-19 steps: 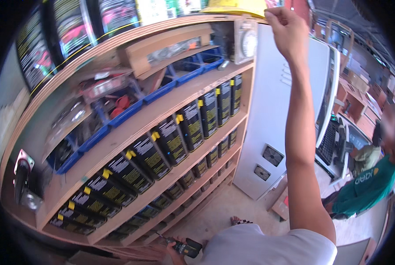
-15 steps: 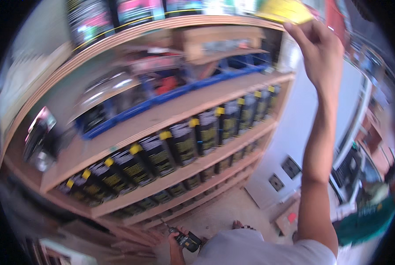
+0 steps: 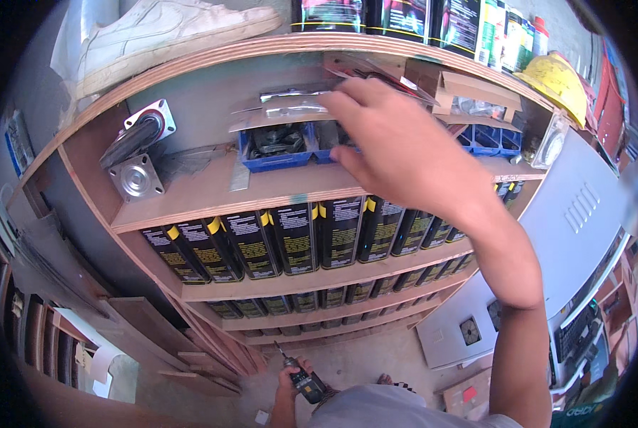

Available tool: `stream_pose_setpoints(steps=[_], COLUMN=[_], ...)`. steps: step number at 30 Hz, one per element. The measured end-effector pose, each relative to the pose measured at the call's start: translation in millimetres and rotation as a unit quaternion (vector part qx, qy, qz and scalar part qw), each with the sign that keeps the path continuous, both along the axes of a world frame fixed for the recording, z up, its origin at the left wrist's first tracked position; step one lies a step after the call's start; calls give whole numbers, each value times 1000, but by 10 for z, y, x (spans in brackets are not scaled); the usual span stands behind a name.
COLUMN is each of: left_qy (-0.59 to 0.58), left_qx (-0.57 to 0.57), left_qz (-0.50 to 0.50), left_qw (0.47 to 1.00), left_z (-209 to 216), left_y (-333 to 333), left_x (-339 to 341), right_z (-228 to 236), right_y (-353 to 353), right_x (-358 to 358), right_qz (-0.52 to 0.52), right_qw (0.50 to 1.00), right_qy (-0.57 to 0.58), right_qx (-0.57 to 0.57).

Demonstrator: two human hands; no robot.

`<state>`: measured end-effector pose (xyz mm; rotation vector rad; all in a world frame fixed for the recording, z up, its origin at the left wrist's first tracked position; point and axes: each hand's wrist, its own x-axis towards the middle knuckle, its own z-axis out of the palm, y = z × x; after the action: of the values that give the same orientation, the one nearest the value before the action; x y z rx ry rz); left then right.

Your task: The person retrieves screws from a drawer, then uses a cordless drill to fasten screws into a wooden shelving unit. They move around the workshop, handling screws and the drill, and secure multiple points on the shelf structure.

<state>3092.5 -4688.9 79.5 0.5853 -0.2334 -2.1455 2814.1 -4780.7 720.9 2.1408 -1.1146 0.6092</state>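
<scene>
My right hand [image 3: 397,146] is raised in front of the upper shelf, its thumb and fingers apart and nothing visible between them. Just past its fingertips lie clear plastic packets [image 3: 290,107] on brown cardboard, above a row of blue bins. The leftmost blue bin [image 3: 276,165] holds small dark parts; my hand hides much of the row's middle. Low at my side, my left hand [image 3: 286,384] is closed around a cordless drill [image 3: 309,386] with a bit in its tip.
Caster wheels [image 3: 138,178] lie at the shelf's left end. Black tins [image 3: 297,239] line the lower shelves. A white shoe [image 3: 169,43] and a yellow hard hat [image 3: 558,82] sit on top. At right stands a pale metal cabinet [image 3: 526,257]; wooden boards [image 3: 158,332] lean at lower left.
My right hand has come down and leftward from beside the yellow hard hat to the front of the blue bins. The view has swung left. The drill stays in my left hand.
</scene>
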Motion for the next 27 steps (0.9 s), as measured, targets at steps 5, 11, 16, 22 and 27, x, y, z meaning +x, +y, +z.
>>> stream_pose_setpoints(steps=[5, 11, 16, 22, 27], left_qy=[35, 27, 28, -2, -107], left_qx=[-25, -24, 5, -7, 34], left_qz=[-20, 1, -8, -6, -5], left_qw=[999, 999, 1000, 1000, 994], left_z=[-38, -9, -19, 174, 296], left_y=[-20, 34, 50, 34, -9], left_x=[133, 177, 162, 45, -87], right_z=[-63, -140, -94, 84, -29], right_y=[-853, -1072, -795, -118, 228], right_x=[75, 97, 39, -183, -721], right_qz=[-57, -41, 95, 239, 263], right_qw=[981, 977, 977, 933, 824], right_qy=[96, 96, 19, -228, -413], right_qx=[-159, -187, -188, 145, 286])
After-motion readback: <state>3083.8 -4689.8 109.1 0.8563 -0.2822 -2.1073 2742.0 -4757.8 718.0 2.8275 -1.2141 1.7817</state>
